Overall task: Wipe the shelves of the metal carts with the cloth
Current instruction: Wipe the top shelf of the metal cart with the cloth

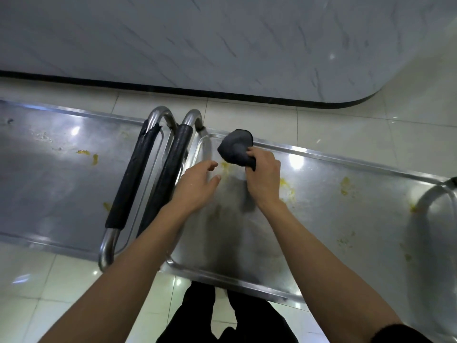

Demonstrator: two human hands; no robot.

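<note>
Now, right hand: your right hand (pixel 263 175) grips the crumpled dark grey cloth (pixel 237 150), fingers curled round its lower end, above the far left part of the right shelf.
Left hand: your left hand (pixel 196 186) hovers just left of the right one, fingers loosely spread and holding nothing.
Cloth: bunched, its free end fanned out toward the shelf's far rim.
Right shelf: the flat stainless-steel shelf of the right cart (pixel 346 219) carries yellow smears (pixel 288 186) near your right wrist and further right.
Left shelf: the stainless-steel shelf of the left cart (pixel 54 181) also shows yellow spots (pixel 86 154).
Handles: 2 black foam-sleeved steel handles (pixel 170 169) stand side by side between the shelves.
Floor: pale glossy tiles (pixel 346 125).
</note>
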